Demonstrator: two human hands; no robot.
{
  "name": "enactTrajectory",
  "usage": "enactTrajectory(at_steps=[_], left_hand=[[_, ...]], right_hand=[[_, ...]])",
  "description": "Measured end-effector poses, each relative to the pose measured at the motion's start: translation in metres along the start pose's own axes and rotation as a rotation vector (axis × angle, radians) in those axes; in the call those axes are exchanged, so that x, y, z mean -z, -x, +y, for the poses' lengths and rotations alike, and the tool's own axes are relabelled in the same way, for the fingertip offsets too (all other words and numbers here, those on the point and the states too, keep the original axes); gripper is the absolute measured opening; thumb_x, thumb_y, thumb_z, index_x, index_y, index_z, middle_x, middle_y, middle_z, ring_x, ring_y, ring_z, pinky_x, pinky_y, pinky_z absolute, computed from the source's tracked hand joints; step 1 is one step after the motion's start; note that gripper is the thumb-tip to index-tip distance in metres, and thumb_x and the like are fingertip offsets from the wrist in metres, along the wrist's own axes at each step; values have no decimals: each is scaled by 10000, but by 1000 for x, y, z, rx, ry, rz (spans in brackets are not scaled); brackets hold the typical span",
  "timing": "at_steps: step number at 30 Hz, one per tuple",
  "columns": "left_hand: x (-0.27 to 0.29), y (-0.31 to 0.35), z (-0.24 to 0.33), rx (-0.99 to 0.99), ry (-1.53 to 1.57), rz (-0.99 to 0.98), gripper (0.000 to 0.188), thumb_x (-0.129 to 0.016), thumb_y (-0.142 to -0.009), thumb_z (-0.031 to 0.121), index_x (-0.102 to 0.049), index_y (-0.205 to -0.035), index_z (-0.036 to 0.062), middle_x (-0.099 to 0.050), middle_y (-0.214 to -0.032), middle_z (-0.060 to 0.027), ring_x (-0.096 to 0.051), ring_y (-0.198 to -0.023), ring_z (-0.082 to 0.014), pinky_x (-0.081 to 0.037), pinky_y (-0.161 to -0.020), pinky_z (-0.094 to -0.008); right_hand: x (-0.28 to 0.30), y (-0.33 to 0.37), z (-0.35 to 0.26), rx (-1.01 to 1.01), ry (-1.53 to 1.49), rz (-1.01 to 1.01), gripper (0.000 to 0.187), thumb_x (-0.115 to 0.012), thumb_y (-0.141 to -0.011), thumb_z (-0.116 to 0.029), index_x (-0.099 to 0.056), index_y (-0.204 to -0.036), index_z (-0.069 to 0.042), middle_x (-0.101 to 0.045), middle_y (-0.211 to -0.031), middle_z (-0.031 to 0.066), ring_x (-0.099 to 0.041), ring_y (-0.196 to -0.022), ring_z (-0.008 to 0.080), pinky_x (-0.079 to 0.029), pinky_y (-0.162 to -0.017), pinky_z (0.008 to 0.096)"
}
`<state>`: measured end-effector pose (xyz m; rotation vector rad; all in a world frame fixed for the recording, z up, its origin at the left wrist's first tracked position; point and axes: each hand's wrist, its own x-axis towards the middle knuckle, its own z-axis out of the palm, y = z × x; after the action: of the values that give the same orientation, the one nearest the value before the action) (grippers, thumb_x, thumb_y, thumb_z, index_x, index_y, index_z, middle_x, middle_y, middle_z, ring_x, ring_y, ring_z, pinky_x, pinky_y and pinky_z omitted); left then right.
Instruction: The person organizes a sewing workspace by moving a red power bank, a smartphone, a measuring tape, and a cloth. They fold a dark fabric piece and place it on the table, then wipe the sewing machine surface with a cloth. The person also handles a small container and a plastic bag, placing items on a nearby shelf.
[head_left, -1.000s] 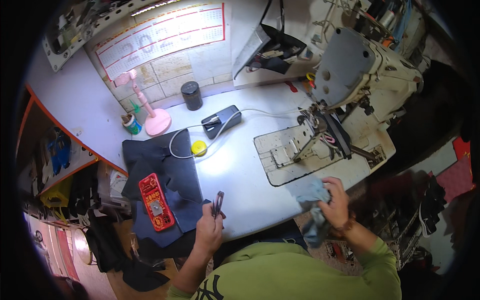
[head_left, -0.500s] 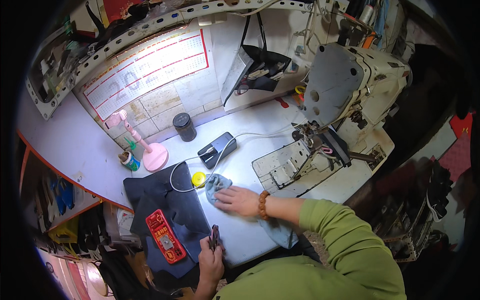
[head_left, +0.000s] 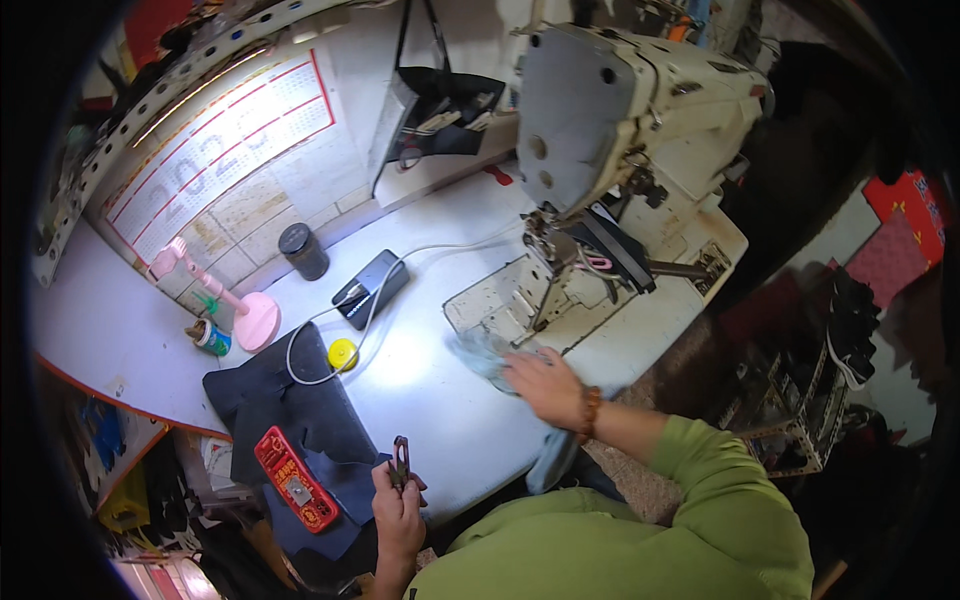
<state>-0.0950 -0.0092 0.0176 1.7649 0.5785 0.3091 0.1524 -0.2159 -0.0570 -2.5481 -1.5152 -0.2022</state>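
Observation:
My right hand (head_left: 545,388) presses a light blue cloth (head_left: 480,355) onto the white tabletop (head_left: 430,390), at the near edge of the sewing machine's bed. More blue cloth hangs beneath my wrist over the table's edge. My left hand (head_left: 398,505) is closed around a small dark tool with a loop-shaped end (head_left: 401,458); its other end is hidden in my fingers. Beside that hand, dark leather-like sheets (head_left: 290,365) lie over the table's left part, with a phone in a red case (head_left: 297,480) on top.
The sewing machine (head_left: 640,120) stands at the right. A yellow round tape measure (head_left: 342,353), a white cable (head_left: 440,247), a black power bank (head_left: 371,289), a dark jar (head_left: 303,251) and a pink lamp (head_left: 256,320) lie or stand farther left. A shoe rack (head_left: 790,440) is beyond the right edge.
My right hand has slid the cloth rightward, from beside the tape measure to the machine bed. My left hand still grips the dark tool, now more upright. The whole view has shifted.

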Motion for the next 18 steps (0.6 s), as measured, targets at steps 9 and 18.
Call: enactTrajectory(at_steps=[9,18], left_hand=[[-22,-21,-2,26,-240,-116,291,-472,-936,53,-430,-1222,16,-610,-737,-93,-583,-568,-210,-470,-554,-345],[-37,-17,2,27,-262,-84,347,-476,-931,59,-416,-1270,15,-621,-741,-95,-590,-566,-192,-477,-549,-331]], right_hand=[[96,162,144,-978,-419,264,236,-553,-860,-63,-623,-1072,14,-659,-766,155,-653,-713,274,-523,-660,352],[112,-28,144,-513,-746,632,303,-597,-882,-46,-588,-1185,-33,-663,-989,164,-659,-846,280,-520,-748,368]])
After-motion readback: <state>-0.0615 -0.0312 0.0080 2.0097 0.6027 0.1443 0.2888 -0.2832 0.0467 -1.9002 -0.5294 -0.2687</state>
